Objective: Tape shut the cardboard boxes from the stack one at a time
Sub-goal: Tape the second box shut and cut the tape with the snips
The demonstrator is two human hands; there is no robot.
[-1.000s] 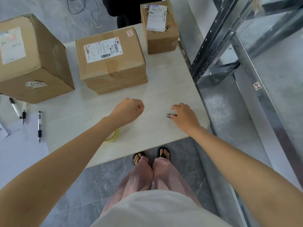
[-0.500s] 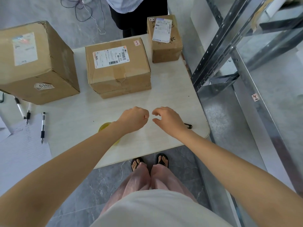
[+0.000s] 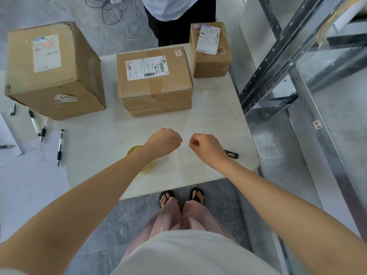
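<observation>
Both grips are curled up into fists over the table (image 3: 214, 120). Our left grip (image 3: 164, 142) and our right grip (image 3: 206, 146) are just beside each other but not touching. We see nothing in either one. Clear tape is hard to see, so a thin bit could be pinched there.

The tape roll (image 3: 131, 151) lies flat on the table, half hidden under our left arm. The boxes are past our grips, toward the far side. The middle box (image 3: 155, 80) is nearest, and it sits on a flatter box (image 3: 158, 111). A big box (image 3: 53, 70) stands to the left and a small box (image 3: 210, 50) stands at the far right corner.

We think the step now is to get tape ready for the middle box. To do it well, we should find the loose end of the roll, pull out a strip long enough to go over the top seam and down both sides, and press it flat so no bumps stay.

A little black tool (image 3: 231, 154) lies just beside our right wrist, near the table's right edge. Our arm could knock it off. Some pens (image 3: 60, 147) and paper (image 3: 29, 185) lie on the left. The bare part of the table between us and the middle box gives room to slide a box closer. A metal rack (image 3: 278, 58) stands close on the right and another person (image 3: 174, 8) stands at the far side, so we should not swing wide there.
</observation>
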